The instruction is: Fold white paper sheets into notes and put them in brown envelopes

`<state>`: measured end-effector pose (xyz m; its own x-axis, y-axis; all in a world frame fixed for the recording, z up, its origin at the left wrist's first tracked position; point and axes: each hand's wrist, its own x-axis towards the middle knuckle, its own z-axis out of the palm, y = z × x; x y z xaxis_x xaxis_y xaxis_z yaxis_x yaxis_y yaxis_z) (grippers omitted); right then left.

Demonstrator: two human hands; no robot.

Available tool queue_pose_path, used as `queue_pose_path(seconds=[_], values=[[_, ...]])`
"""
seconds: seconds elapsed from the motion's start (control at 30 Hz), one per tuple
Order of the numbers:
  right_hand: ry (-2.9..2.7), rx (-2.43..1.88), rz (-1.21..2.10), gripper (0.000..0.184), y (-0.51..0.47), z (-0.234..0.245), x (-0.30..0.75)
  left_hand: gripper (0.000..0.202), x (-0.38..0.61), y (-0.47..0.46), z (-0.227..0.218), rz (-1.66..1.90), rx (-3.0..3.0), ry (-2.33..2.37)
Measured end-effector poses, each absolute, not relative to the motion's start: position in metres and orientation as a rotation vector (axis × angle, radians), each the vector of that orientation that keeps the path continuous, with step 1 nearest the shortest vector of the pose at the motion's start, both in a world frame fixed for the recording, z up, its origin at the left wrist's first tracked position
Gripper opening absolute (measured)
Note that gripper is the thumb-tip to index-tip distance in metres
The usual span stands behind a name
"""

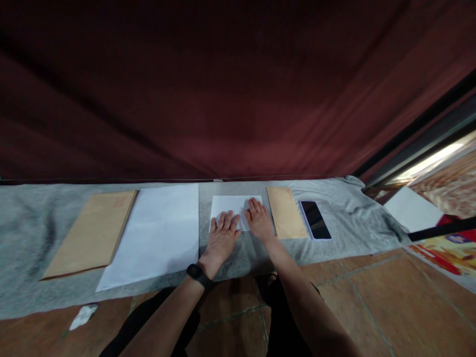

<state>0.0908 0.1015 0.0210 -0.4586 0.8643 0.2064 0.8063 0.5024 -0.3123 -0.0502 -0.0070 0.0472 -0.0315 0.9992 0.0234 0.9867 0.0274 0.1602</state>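
Observation:
A small white sheet of paper (pixel 231 203), perhaps folded, lies on the grey cloth in front of me. My left hand (pixel 222 235) rests flat on its lower left part, fingers spread. On its right side lies my right hand (pixel 259 220), palm down with the fingers stretched out. Just right of that hand is a single brown envelope (pixel 287 213). Large white paper sheets (pixel 159 228) lie to the left of my left hand. What is under my palms is hidden.
A stack of brown envelopes (pixel 94 230) stands at the far left, touching the large sheets. A phone (pixel 315 220) lies right of the single envelope. Behind the grey cloth (pixel 349 213) hangs a dark red curtain (pixel 238 99). A crumpled white tissue (pixel 84 316) is on the tiled floor.

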Motion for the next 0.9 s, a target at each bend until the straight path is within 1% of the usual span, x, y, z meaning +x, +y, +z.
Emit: queue_pose_path(seconds=[0.37,0.47,0.53,0.6,0.67,0.73,0.9], values=[[-2.506,-1.397,0.212,0.048,0.121,0.030,0.077,0.047,-0.059,-0.005,0.056,0.168,2.204,2.128],[-2.566,-1.439,0.264,0.049,0.137,0.043,0.069,0.048,-0.062,-0.007,0.056,0.142,2.230,2.111],[-2.610,-1.518,0.323,0.052,0.152,0.055,0.062,0.051,-0.063,-0.008,0.056,0.115,2.233,2.101],[-2.678,-1.618,0.410,0.058,0.167,0.067,0.055,0.055,-0.064,-0.009,0.057,0.096,2.228,2.083],[-2.697,-1.639,0.442,0.059,0.180,0.076,0.050,0.059,-0.065,-0.010,0.058,0.105,2.220,2.065],[-2.710,-1.632,0.472,0.053,0.189,0.082,0.048,0.061,-0.066,-0.010,0.059,0.134,2.216,2.048],[-2.686,-1.588,0.560,0.025,0.193,0.086,0.055,0.067,-0.075,-0.009,0.056,0.211,2.190,2.010]])
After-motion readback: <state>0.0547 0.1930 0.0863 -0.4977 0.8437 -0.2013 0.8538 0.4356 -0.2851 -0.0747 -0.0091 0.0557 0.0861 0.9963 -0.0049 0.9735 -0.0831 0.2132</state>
